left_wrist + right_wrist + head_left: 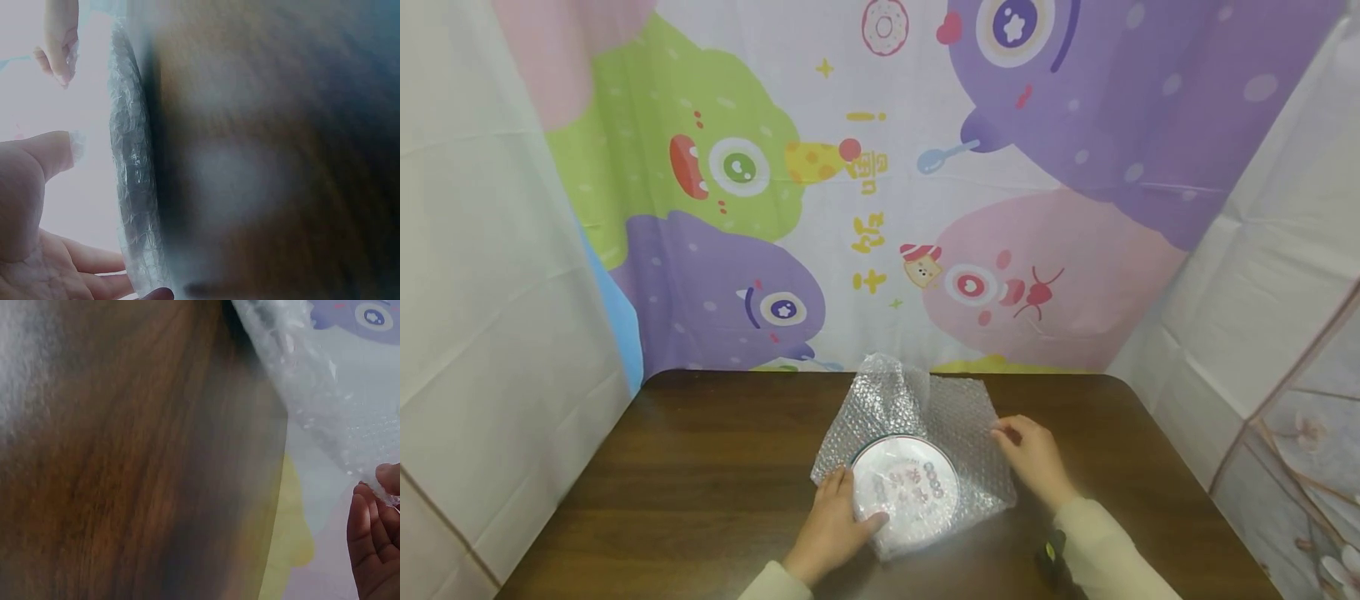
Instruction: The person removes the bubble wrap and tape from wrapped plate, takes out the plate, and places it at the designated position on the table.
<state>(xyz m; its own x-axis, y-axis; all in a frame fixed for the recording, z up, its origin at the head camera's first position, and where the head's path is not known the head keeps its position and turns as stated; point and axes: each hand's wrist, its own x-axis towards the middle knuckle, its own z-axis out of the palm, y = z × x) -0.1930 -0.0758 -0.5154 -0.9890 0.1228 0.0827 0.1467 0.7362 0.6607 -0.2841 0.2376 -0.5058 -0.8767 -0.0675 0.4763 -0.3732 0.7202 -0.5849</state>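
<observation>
On the near-mid part of the table [700, 467], a round white disc w/ printed lettering [910, 492] is lying in clear bubble wrap [964, 417], the wrap's far edge standing up behind it. The person's L hand [835, 525] is resting spread at the disc's L side, thumb reaching over the top, & the R hand [1036, 458] is pinching the wrap's R edge btwn thumb & fingers.
</observation>
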